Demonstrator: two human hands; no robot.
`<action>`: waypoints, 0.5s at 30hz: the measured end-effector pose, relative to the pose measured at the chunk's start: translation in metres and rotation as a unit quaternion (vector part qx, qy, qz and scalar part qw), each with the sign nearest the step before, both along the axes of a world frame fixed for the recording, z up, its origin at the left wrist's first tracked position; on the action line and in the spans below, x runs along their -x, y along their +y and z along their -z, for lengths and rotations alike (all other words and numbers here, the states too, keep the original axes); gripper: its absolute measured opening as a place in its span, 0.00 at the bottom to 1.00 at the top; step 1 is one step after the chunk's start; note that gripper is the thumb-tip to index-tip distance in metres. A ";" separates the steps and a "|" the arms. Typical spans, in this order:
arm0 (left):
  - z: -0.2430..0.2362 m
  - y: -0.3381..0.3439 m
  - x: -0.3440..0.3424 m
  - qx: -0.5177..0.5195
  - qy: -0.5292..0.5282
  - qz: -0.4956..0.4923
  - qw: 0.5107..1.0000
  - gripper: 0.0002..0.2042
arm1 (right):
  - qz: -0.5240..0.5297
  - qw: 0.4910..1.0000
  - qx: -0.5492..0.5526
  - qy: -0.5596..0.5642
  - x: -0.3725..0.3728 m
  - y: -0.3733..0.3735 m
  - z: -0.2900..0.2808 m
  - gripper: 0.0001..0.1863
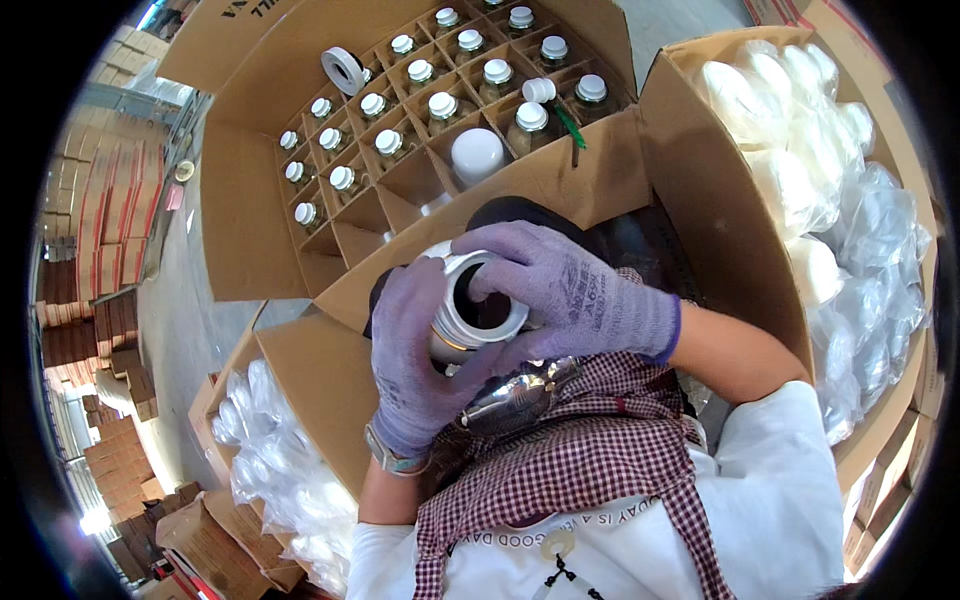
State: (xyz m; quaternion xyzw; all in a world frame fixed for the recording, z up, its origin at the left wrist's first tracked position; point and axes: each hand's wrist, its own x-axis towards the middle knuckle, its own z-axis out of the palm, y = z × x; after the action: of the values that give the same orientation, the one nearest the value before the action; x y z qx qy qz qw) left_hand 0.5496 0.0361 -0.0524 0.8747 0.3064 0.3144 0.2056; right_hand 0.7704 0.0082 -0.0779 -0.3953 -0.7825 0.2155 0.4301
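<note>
My left hand (405, 345), in a purple-grey glove, wraps round the left side of a white cylindrical container (446, 340) with a wide, dark mouth. My right hand (570, 290), gloved alike, grips its right side, fingers reaching over the rim into the opening. A shiny silver rounded object (515, 400) sits just below, against my checked apron (560, 450); my hands partly cover it. Ahead of my hands stands a divided cardboard box (560, 195) with several clear bottles (442, 106) under white caps. One near compartment holds a white domed piece (477, 156).
A white tape roll (345, 71) and a green pointed tool (568, 125) rest on the dividers. At right, a carton (720, 200) holds plastic-bagged white pieces (780, 190). Another carton (310, 385) at lower left holds clear-wrapped items (270, 430). Stacked cartons (110, 220) stand far left.
</note>
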 end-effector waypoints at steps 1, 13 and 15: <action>0.002 -0.001 0.004 0.014 0.003 0.005 1.000 0.39 | -0.007 1.000 0.002 0.016 -0.001 -0.002 0.003 0.31; 0.026 -0.047 0.072 0.100 0.080 -0.123 0.984 0.43 | 0.042 0.997 0.058 0.023 -0.028 -0.019 0.010 0.23; 0.030 -0.065 0.090 0.242 0.093 -0.175 0.950 0.43 | 0.148 0.986 0.039 0.066 -0.043 -0.035 0.007 0.21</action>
State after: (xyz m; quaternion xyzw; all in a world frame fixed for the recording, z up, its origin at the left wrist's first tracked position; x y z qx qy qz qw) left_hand 0.4600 -0.0290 -0.0824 0.7567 0.5393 0.1794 0.3231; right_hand 0.8132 -0.0272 -0.0846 -0.5082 -0.6762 0.2053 0.4924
